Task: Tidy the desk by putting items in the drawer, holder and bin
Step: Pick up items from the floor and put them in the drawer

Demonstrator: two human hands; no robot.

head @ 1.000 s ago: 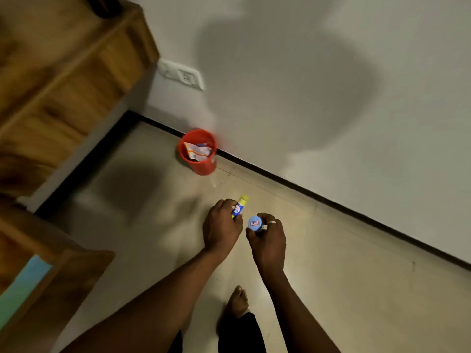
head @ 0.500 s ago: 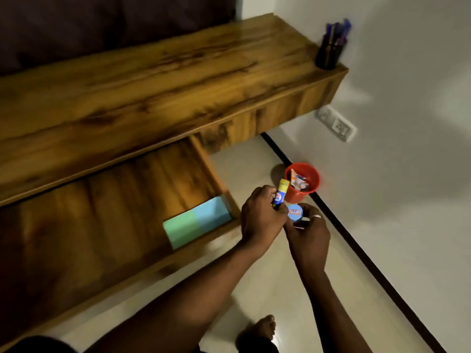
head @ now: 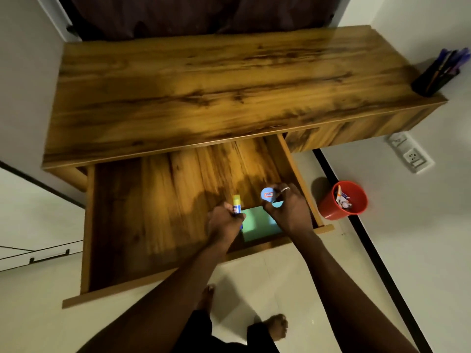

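glue stick and blue tub held over the open drawer

both hands are over the pulled-out drawer (head: 88, 225). the left hand (head: 224, 226) has its fingers curled round a glue stick (head: 237, 203), yellow cap pointing away from the person. the right hand (head: 290, 215), a ring on one finger, pinches a small round blue tub (head: 267, 195) by its rim. both things are above the drawer's right half, and neither looks set down yet.

the task seems close to its end. on the counter (head: 204, 85) i see only the dark pen holder (head: 433, 80) at the far right corner, with pens standing in it. the red bin (head: 331, 210) on the floor by the wall holds wrappers. a green and blue pad (head: 254, 226) lies in the drawer's front right corner, partly under the hands. what looks left is to lay the stick and the tub in the drawer, then push it shut.

for room, the drawer's left half and back show only wood floor, so either thing could go down there freely. the right side wall stands just beside the right hand, the front board runs under both wrists, and the counter's front edge overhangs the drawer's back. the bin sits beyond that side wall, near but apart. bare feet stand on the floor before the drawer front.
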